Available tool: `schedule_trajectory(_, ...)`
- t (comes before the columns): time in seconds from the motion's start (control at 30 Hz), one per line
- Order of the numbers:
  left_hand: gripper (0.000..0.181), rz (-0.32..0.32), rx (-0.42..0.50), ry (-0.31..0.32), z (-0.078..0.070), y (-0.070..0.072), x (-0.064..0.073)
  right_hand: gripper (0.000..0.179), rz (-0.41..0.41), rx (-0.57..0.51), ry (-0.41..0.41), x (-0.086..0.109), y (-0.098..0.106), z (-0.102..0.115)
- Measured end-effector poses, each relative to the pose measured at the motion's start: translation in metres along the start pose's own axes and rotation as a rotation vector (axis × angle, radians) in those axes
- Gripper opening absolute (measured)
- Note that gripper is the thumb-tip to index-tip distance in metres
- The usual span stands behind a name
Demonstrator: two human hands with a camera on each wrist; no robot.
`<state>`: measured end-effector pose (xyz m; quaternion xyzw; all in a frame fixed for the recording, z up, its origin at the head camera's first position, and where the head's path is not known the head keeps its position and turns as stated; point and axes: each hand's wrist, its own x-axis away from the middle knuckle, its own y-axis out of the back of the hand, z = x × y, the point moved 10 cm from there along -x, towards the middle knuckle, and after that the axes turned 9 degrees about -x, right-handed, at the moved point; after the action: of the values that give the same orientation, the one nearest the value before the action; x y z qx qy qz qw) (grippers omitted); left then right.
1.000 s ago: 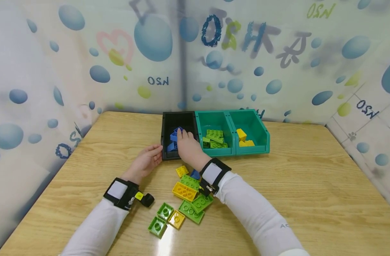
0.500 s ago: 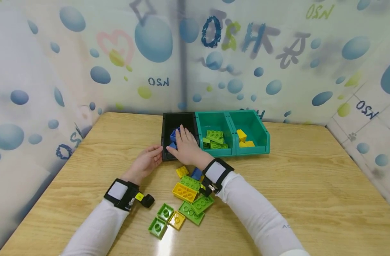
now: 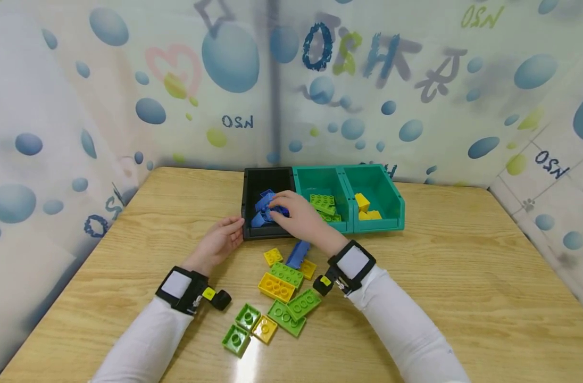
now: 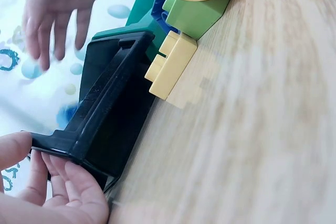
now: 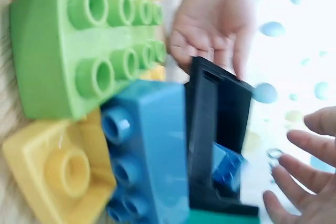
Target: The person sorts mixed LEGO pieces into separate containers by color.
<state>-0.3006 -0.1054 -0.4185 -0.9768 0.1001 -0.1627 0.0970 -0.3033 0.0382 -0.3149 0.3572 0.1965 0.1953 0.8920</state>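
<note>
My left hand (image 3: 218,240) holds the black bin (image 3: 268,178) at its left front corner, thumb on the rim and fingers against the outer wall in the left wrist view. Over the front right of that bin is my right hand (image 3: 298,213). In the right wrist view its fingers (image 5: 302,148) are spread, with nothing between them. Several blue toy building bricks (image 3: 263,204) lie in the bin, partly hidden by the right hand. One long blue brick (image 3: 298,255) lies on the table in front of the bins, beneath the right forearm.
Two teal bins adjoin the black one: the middle bin (image 3: 318,178) contains green bricks (image 3: 322,200), the right bin (image 3: 370,181) yellow bricks (image 3: 361,202). Loose green bricks (image 3: 285,274) and yellow bricks (image 3: 276,287) lie on the wooden table (image 3: 440,266). A patterned curtain (image 3: 272,106) hangs behind.
My right hand has let go of the blue bricks in the black bin and drawn back to the right, its wrist shifting right as well. The left hand stays on the bin.
</note>
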Motion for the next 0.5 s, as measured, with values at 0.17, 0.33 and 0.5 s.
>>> schedule_trajectory(0.17,0.004,-0.015,-0.010,0.010,0.002,0.002,-0.001,0.026,-0.033,-0.204,-0.085,0.020,0.017,-0.018)
schedule_trajectory(0.33,0.005,-0.031,-0.025,0.016,0.002,0.002,0.000,0.026,-0.027,-0.312,-0.161,0.043,0.017,-0.037)
schedule_trajectory(0.5,0.004,-0.027,-0.022,0.014,0.002,0.002,0.000,0.027,0.029,-0.339,-0.175,0.062,0.006,-0.048)
